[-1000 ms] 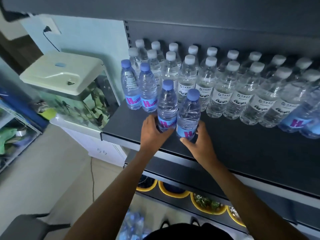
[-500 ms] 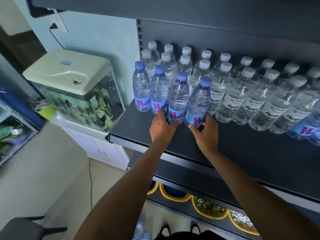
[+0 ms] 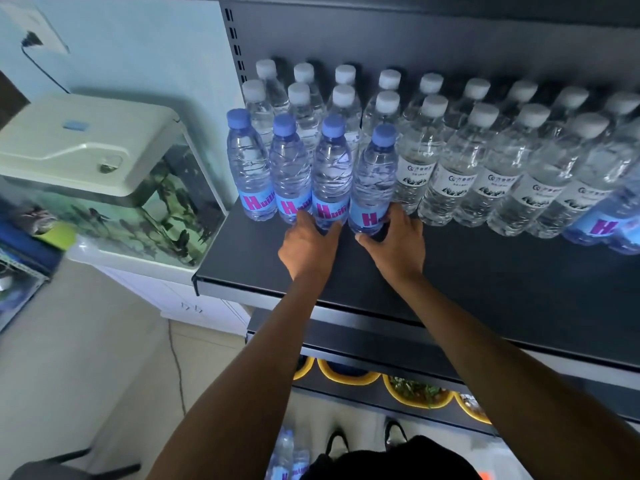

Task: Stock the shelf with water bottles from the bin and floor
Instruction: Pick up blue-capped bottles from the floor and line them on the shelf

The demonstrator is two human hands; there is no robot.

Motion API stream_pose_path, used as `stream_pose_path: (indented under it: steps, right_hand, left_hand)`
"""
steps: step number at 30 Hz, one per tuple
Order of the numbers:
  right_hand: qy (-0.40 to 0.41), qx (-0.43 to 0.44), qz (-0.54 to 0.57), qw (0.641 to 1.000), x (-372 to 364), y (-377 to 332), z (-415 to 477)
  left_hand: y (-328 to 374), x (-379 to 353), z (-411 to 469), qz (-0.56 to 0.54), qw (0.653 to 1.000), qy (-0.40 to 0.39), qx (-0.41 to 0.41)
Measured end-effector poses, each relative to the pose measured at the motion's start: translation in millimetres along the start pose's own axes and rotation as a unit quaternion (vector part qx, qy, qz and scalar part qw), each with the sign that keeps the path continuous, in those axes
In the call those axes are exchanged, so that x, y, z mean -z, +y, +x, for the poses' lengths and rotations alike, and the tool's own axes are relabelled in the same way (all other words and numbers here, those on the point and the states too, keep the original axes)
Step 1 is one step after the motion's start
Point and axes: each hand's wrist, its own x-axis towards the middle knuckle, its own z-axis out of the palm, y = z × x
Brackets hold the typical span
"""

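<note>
Left to right: past the fish tank (image 3: 114,202), on the dark shelf (image 3: 485,278), the left hand (image 3: 308,244) has its fingers curled round the base of the third blue-capped bottle (image 3: 330,174). The right hand (image 3: 394,240) grips the base of the fourth blue-capped bottle (image 3: 374,181), just beside the white-capped bottles (image 3: 460,168). Judged full, so fairly heavy, with thin slick walls that give when squeezed: hold low. A second ago both stood forward of the row; now they are in line.
</note>
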Motion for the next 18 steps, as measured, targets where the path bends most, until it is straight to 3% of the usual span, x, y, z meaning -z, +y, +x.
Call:
stream_pose_path:
  steps: [18]
  right_hand:
    - [0.001, 0.011, -0.006, 1.000, -1.1, 5.1, -1.1]
  left_hand:
    - [5.4, 3.8, -2.4, 0.005, 1.000, 0.001, 0.002]
